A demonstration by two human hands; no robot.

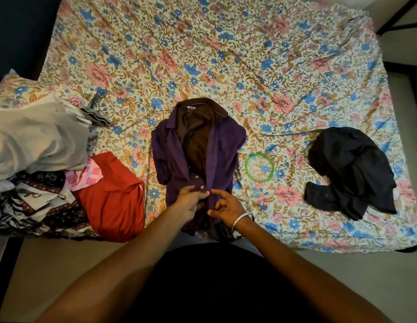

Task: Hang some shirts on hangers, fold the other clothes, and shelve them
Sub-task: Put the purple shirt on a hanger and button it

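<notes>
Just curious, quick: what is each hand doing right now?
Left hand: pinches the purple shirt placket near a button.
Right hand: fingers curled at the shirt's other edge; grip cannot be told.

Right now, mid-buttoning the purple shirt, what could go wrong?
1. The purple shirt lies rumpled, its front panels uneven; the left hand and right hand may match a button to the wrong hole.
2. A wire hanger lies partly under the shirt's shoulder; it could snag when lifted.
3. The red garment lies close by and may get dragged.
</notes>
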